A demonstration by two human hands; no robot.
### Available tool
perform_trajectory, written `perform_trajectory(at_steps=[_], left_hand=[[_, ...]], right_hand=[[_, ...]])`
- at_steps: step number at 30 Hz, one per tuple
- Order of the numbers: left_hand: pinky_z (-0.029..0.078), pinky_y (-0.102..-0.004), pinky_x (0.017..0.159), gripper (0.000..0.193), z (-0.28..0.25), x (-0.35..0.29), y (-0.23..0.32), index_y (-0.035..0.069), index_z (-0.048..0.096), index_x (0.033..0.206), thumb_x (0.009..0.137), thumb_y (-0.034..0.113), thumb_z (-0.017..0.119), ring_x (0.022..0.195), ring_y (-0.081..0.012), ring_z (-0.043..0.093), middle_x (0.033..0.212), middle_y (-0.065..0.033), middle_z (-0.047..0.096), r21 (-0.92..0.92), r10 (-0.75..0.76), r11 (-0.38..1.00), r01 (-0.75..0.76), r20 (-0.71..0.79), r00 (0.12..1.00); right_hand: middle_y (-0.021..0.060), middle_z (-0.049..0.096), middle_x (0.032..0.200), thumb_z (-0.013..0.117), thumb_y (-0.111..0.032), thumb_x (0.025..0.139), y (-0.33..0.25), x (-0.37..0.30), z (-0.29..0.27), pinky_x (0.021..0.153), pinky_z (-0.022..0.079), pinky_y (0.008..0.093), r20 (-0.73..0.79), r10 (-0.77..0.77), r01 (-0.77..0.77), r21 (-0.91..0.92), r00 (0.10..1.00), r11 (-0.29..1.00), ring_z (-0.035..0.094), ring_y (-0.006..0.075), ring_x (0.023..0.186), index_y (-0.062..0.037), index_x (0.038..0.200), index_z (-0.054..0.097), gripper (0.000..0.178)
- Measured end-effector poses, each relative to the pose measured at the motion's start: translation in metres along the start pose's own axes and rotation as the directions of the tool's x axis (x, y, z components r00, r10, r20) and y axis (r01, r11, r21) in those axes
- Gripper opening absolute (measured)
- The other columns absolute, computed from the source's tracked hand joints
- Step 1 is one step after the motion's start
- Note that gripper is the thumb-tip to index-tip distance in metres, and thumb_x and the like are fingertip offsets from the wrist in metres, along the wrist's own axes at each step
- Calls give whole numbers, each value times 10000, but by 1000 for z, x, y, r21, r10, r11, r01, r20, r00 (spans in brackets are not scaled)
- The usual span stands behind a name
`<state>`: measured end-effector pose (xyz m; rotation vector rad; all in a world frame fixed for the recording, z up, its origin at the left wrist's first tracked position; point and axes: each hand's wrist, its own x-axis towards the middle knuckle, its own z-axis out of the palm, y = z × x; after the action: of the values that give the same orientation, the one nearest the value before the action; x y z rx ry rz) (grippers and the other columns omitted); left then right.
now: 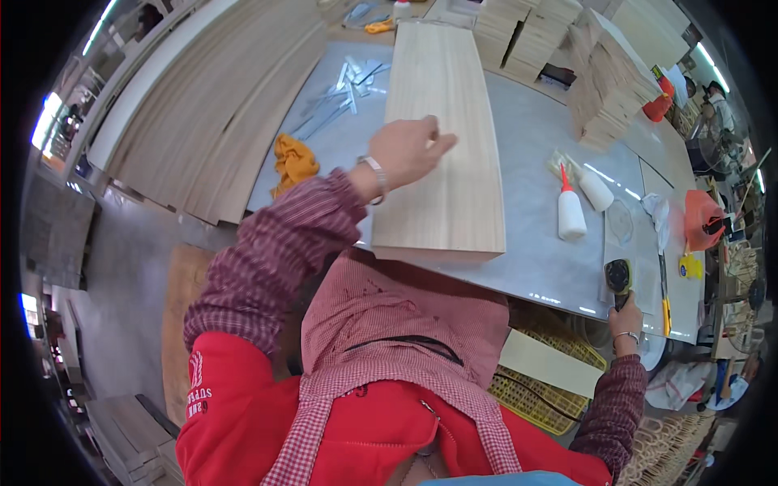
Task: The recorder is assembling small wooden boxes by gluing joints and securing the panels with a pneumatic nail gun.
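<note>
A long pale wooden panel (446, 194) with a thick front edge lies lengthwise on the grey-topped table, straight ahead of me. Over its left part is my left hand (408, 156), its fingers curled in; whether anything is inside them is hidden. At the table's right front edge, my right hand (626, 321) is closed around a dark, rounded tool (618, 275) whose exact kind does not show. Left of the panel lie an orange cloth (293, 165) and a scatter of thin metal strips (350, 87). A white squeeze bottle with a red nozzle (570, 215) lies to the right.
Stacked wood pieces (608, 85) stand at the back right. Large boards (219, 113) lean along the left. Another white bottle (597, 192) is beside the red-nozzled one. A yellow-handled knife (666, 312) lies far right. Below the table edge sits a yellow basket (539, 393).
</note>
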<state>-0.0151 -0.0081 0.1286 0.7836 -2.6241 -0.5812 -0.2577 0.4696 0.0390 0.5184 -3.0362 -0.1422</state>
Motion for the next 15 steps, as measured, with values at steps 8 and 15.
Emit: perform_trajectory(at_steps=[8,15], left_hand=[[496,-350,577,464,51,87,89,30,694,835,901,448,503,647,-267,634,761,-103,673,537,110,797,-276,321,941],[509,-355,585,243,79,100,100,79,728,800,855,265,582,672,-225,651,761,-58,691,694,17,650,-311,395,918]], right_hand=[[195,667,828,657,-259,803,22,61,57,683,515,468,-30,88,-90,-79,996,993,655,403,754,-71,1325,370,625],[191,644,928,671,-282,806,-12,68,45,711,514,466,-39,189,-183,115,981,976,648,386,823,-69,1329,358,646]])
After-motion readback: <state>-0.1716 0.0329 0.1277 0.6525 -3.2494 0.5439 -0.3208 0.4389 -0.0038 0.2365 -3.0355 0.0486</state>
